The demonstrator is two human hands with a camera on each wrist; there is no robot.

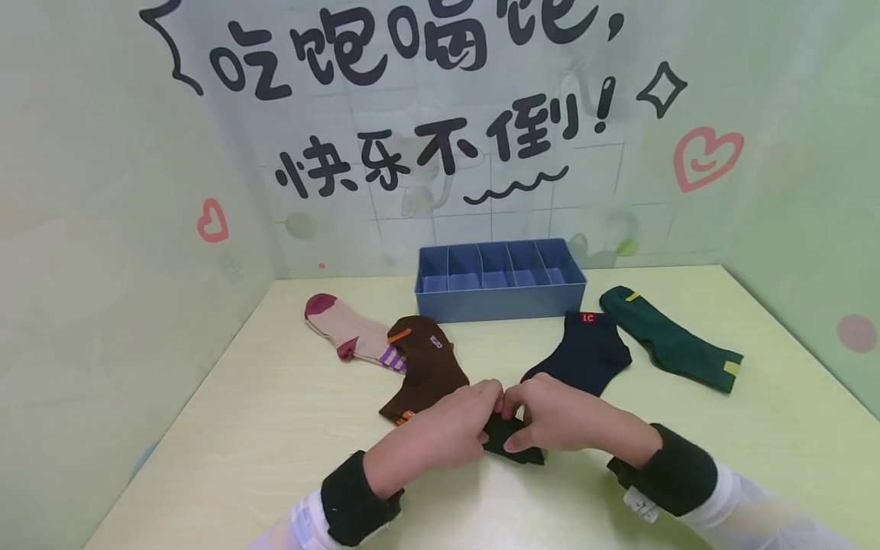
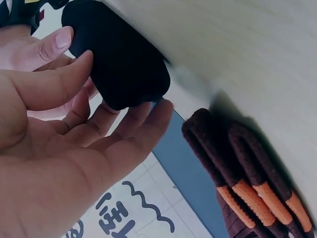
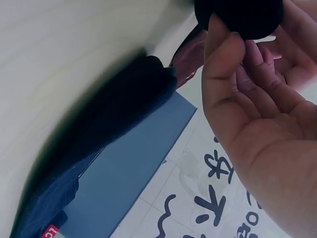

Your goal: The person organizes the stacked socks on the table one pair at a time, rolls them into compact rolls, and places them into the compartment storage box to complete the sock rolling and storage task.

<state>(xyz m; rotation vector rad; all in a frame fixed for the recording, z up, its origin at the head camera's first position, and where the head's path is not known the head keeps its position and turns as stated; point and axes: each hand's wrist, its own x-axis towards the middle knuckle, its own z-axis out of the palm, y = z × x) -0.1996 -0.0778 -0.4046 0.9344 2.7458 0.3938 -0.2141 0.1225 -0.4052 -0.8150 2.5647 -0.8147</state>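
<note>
A dark, nearly black sock, folded into a compact bundle, is between the two hands near the front of the table. My left hand grips its left end, with thumb and fingers around the cloth in the left wrist view. From the other side my right hand pinches the same bundle between thumb and fingers. Just beyond the left hand lies a brown sock with orange trim. A navy sock with a red label lies behind the right hand, which hides part of it.
A blue box with several compartments stands at the back against the printed wall. A pink sock with purple stripes lies at the left, partly under the brown one. To the right rests a green sock with yellow patches.
</note>
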